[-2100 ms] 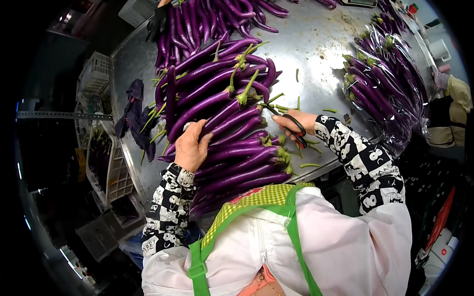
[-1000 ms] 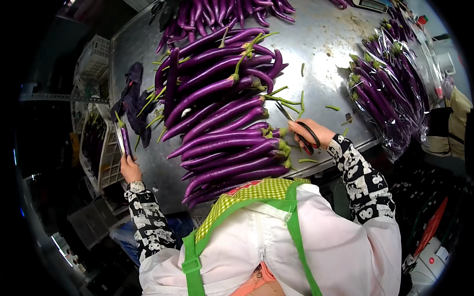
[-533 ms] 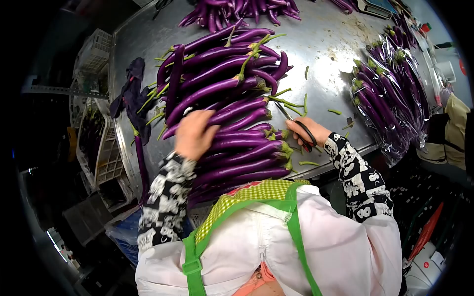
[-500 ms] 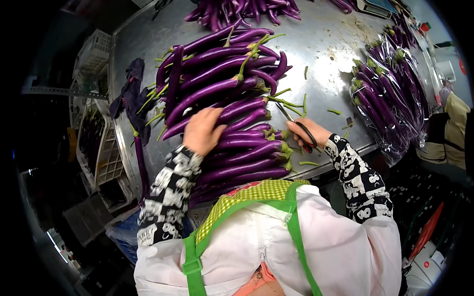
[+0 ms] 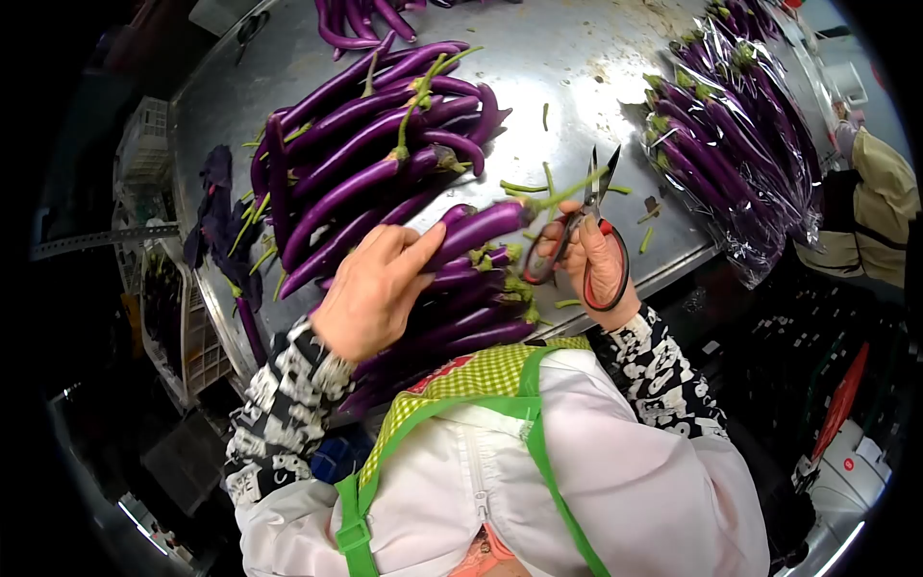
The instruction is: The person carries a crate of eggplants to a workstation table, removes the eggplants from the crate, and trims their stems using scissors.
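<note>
We count one pair of scissors with black-and-red handles (image 5: 588, 231) in use and one dark pair of scissors (image 5: 252, 31) lying near the table's far left corner. Of glossy purple eggplants we log one, the long-stemmed eggplant (image 5: 486, 226), in the left hand (image 5: 370, 293); one lone eggplant (image 5: 249, 325) at the left edge; a broad central heap (image 5: 361, 154), a row near the apron (image 5: 461, 332), and part of a far heap (image 5: 370, 19), all overlapping too much for a full tally. At least five cut green stems (image 5: 545, 117) lie loose on the right, short of the clear plastic packaging (image 5: 735, 144) around more eggplants. Our left hand is back up, thumb and fingers closed around the eggplant's body, its stem end pointing toward the scissors. Our right hand (image 5: 601, 264) is turned palm up, fingers curled in the handle loops; the blades stand parted, tips away from us, and the green stem crosses them. Whether it sits between them we cannot tell. The metal table (image 5: 586, 82) is shiny, with brown specks toward its far side; one crumpled dark cloth (image 5: 219, 207) lies at left. Beyond that edge we note white plastic crates (image 5: 144, 144) in a dim room. Our gingham apron (image 5: 452, 385) touches the near side.
</note>
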A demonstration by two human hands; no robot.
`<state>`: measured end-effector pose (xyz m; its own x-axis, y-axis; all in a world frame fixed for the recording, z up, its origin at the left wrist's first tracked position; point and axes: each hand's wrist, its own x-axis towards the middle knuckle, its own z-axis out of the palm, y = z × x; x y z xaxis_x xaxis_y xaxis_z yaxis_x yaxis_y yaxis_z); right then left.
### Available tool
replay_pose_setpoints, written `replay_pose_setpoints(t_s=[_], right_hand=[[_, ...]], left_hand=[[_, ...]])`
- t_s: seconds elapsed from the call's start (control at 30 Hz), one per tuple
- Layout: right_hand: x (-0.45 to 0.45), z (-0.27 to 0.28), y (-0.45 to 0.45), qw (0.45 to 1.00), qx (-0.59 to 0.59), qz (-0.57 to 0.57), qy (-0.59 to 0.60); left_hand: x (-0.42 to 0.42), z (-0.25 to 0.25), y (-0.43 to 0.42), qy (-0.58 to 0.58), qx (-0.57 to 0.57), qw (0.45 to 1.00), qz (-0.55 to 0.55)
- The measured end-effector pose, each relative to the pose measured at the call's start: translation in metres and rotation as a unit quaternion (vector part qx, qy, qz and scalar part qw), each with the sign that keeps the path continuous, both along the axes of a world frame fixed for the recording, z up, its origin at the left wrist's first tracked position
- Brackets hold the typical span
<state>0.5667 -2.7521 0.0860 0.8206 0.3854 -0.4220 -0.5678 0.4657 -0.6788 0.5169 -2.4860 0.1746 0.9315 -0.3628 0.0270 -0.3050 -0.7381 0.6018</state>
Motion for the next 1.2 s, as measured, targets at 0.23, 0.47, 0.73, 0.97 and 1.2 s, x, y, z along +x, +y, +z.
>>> replay_pose_setpoints(t_s=[0.23, 0.47, 0.73, 0.97, 1.2], right_hand=[[-0.013, 0.043, 0.016, 0.998, 0.068, 0.008, 0.011], [-0.02, 0.042, 0.012, 0.998, 0.051, 0.006, 0.021], [-0.021, 0.037, 0.014, 0.999, 0.038, 0.007, 0.034], [-0.023, 0.033, 0.021, 0.995, 0.017, 0.036, 0.087], [-0.022, 0.028, 0.021, 0.993, 0.042, 0.057, 0.091]], left_hand=[[-0.034, 0.024, -0.02, -0.023, 0.017, 1.0, -0.012], [-0.049, 0.021, -0.022, -0.086, 0.077, 0.993, -0.016], [-0.051, 0.019, -0.021, -0.067, 0.075, 0.995, -0.008], [-0.051, 0.021, -0.019, 0.002, 0.071, 0.997, 0.005], [-0.053, 0.02, -0.014, -0.054, 0.123, 0.991, -0.016]])
